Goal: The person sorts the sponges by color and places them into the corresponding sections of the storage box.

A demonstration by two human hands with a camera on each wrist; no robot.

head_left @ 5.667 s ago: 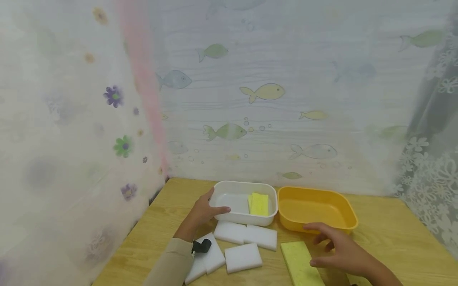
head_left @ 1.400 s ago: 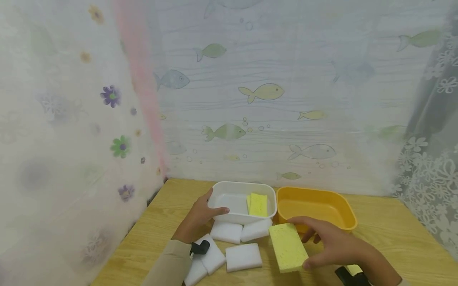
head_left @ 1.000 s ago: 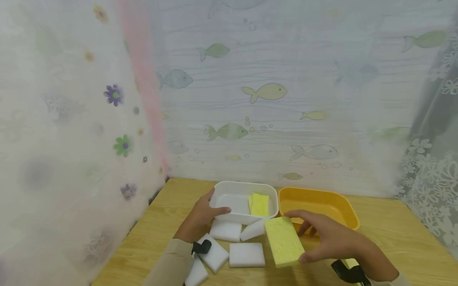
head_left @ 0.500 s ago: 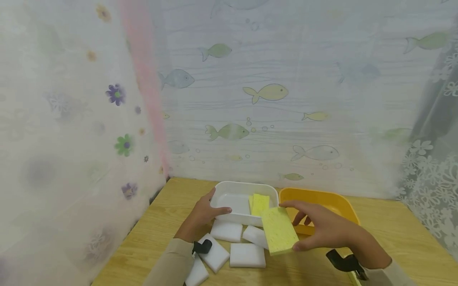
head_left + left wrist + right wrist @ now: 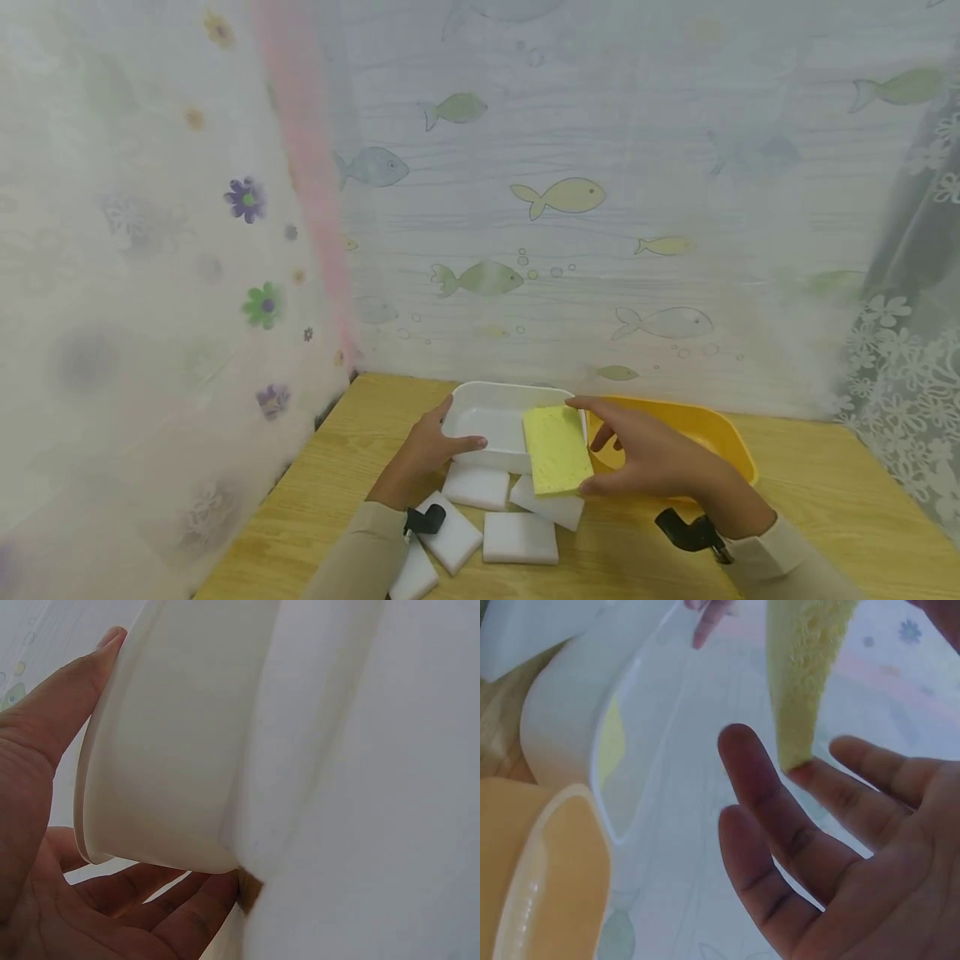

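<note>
My right hand (image 5: 652,454) pinches a yellow sponge (image 5: 558,450) by its two ends, between thumb and fingertip. The sponge is tilted in the air over the front right side of a white plastic tub (image 5: 491,458). In the right wrist view, another yellow sponge (image 5: 612,742) shows inside that tub. From the head view the held sponge hides it. At the tub's left end, my left hand (image 5: 426,442) holds the wall, thumb across the front rim. The left wrist view shows fingers (image 5: 187,915) curled beneath the tub's edge.
Several white foam blocks (image 5: 520,537) lie on the wooden table (image 5: 292,533) in front of the tub. An orange tub (image 5: 716,425) stands against the white one's right side, partly behind my right hand. A curtain printed with fish (image 5: 566,195) hangs behind the table.
My right hand took the yellow sponge from the table at right front and has carried it left and up to the white tub. One white block shifted. My left hand stays put.
</note>
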